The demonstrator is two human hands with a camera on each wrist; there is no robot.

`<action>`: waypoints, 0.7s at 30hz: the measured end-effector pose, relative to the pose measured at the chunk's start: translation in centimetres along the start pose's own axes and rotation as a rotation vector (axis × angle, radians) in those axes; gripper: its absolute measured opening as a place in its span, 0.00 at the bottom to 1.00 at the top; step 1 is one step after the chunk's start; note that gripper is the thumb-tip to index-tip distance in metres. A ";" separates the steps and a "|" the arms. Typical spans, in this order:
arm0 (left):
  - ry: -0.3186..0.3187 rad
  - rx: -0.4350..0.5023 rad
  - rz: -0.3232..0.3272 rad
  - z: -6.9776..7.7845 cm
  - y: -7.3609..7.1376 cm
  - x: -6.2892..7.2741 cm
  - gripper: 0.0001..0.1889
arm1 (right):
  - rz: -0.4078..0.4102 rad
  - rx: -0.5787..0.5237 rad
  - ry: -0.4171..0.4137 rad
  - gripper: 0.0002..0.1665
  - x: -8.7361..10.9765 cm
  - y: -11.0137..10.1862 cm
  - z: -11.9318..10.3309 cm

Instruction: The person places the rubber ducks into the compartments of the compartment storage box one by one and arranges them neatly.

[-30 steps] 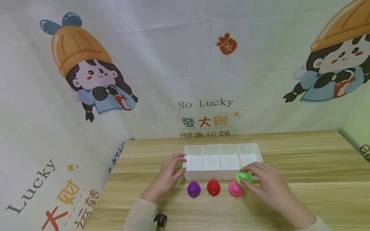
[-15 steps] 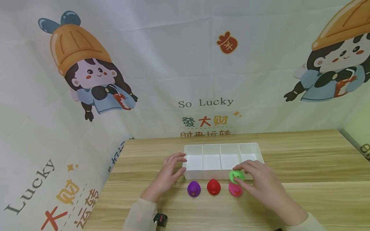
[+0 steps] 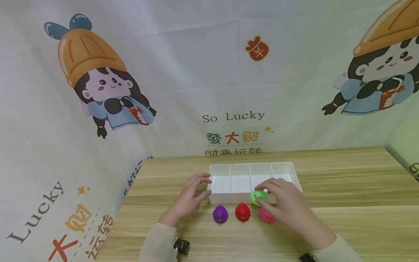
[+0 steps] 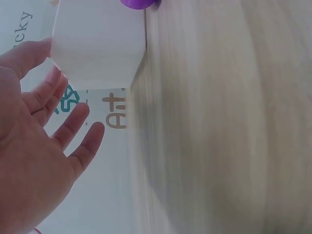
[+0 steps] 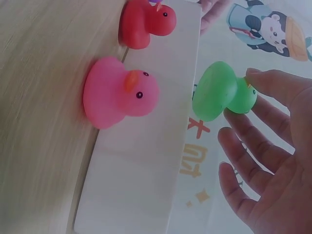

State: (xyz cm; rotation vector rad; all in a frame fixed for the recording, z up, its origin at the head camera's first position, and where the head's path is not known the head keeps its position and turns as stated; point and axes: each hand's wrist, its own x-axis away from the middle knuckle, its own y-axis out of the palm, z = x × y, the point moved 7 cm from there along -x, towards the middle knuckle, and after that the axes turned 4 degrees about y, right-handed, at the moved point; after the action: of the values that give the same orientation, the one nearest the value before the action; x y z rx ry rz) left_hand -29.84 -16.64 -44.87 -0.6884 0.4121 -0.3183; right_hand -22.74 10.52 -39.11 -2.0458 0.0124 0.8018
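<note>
A green rubber duck (image 3: 258, 197) is pinched by its head between the thumb and fingers of my right hand (image 3: 288, 203); the right wrist view shows the green duck (image 5: 217, 92) raised off the table. It is held near the front wall of a white divided tray (image 3: 229, 198). My left hand (image 3: 188, 198) rests at the tray's left end, its fingers spread and relaxed, touching the rim. In front of the tray stand a purple duck (image 3: 220, 214), a red duck (image 3: 243, 212) and a pink duck (image 3: 267, 216), the last partly hidden behind my right hand.
The tray's four-sided compartments are split by thin dividers (image 3: 250, 178). All stands on a wooden table (image 3: 343, 225). A printed cloth (image 3: 183, 91) hangs behind and to the left. A black wrist strap part (image 3: 182, 247) shows by the left sleeve.
My right hand has moved left with the green duck, from over the pink duck's right side toward the gap between the pink and red ducks. The left hand has stayed at the tray.
</note>
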 end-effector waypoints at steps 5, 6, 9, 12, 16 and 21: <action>-0.003 0.009 0.007 -0.2 0.2 0.1 0.14 | -0.015 -0.010 0.005 0.17 -0.5 0.8 -0.3; -0.003 0.012 0.010 -0.3 0.2 0.1 0.14 | -0.017 -0.006 0.008 0.17 -0.6 0.9 -0.4; 0.003 0.015 0.015 -0.3 0.4 0.1 0.14 | -0.020 -0.001 0.016 0.17 -0.8 1.1 -0.5; 0.006 0.016 0.013 -0.3 0.5 0.1 0.14 | -0.022 0.001 0.022 0.17 -1.0 1.3 -0.8; -0.010 0.024 0.004 -0.4 0.5 0.0 0.15 | -0.021 -0.012 0.016 0.17 -1.3 1.5 -1.3; -0.024 0.044 0.005 -0.4 0.3 0.0 0.14 | -0.018 -0.025 0.009 0.17 -1.9 1.9 -1.7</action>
State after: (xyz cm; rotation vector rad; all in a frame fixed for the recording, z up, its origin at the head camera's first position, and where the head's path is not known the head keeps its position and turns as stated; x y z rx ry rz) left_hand -29.95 -16.60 -45.32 -0.6478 0.3833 -0.3133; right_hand -23.86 7.54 -38.88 -2.0707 -0.0106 0.7849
